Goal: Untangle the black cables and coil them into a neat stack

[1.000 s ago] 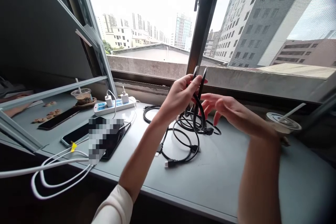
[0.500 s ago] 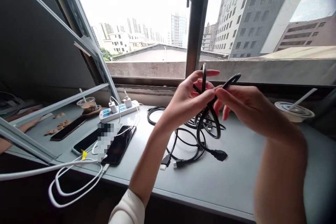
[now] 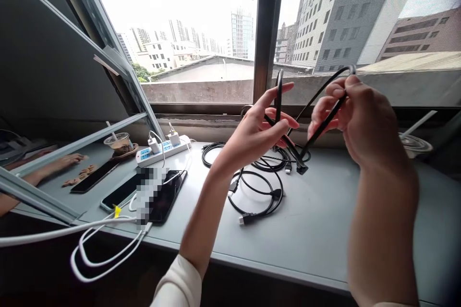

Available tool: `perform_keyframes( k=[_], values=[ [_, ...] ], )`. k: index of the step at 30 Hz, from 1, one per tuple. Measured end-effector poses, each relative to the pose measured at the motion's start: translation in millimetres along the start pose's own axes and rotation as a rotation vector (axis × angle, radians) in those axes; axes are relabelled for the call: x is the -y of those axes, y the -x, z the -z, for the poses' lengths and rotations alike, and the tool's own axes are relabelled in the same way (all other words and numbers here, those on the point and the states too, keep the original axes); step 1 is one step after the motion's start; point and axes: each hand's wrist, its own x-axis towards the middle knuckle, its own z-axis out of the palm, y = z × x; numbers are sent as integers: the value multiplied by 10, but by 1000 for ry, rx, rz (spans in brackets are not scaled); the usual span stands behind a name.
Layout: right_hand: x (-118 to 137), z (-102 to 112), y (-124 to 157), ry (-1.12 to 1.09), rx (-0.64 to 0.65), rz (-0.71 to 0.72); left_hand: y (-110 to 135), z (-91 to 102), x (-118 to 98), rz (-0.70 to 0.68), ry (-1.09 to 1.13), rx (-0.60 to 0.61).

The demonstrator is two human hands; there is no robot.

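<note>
A black HDMI cable (image 3: 321,128) is stretched in the air between my two hands. My left hand (image 3: 256,135) holds its loop at the thumb, with the index finger extended beside the upright part. Farther right and higher, my right hand (image 3: 369,117) pinches the cable between thumb and fingers, where it bends over at the top. A dark plug (image 3: 301,168) hangs between the hands. Beneath them, another coiled black cable (image 3: 282,200) lies on the grey table (image 3: 306,249), its metal-tipped plug (image 3: 247,219) toward the front. More black cable (image 3: 212,146) is coiled behind my left forearm.
A white power strip (image 3: 163,150) with chargers stands at the back left. Two phones (image 3: 169,201) and white charging cables (image 3: 108,264) lie before it. A lidded cup (image 3: 416,145) is behind my right hand. Beyond the metal frame (image 3: 122,67) show a cup (image 3: 120,143) and another person's hand (image 3: 70,160).
My right hand has moved right and up, away from my left hand, drawing out a length of cable. The hanging plug has risen. My left hand has barely moved.
</note>
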Motion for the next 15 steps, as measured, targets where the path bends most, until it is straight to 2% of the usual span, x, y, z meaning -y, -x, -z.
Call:
perform_keyframes(
  k=[4, 10, 15],
  values=[
    [13, -95, 43, 110, 65, 62, 46, -120, -27, -8, -31, 34],
    [32, -125, 91, 282, 148, 92, 66, -300, 57, -37, -136, -84],
    [37, -81, 85, 330, 166, 124, 84, -372, 53, -62, -186, -81]
  ],
)
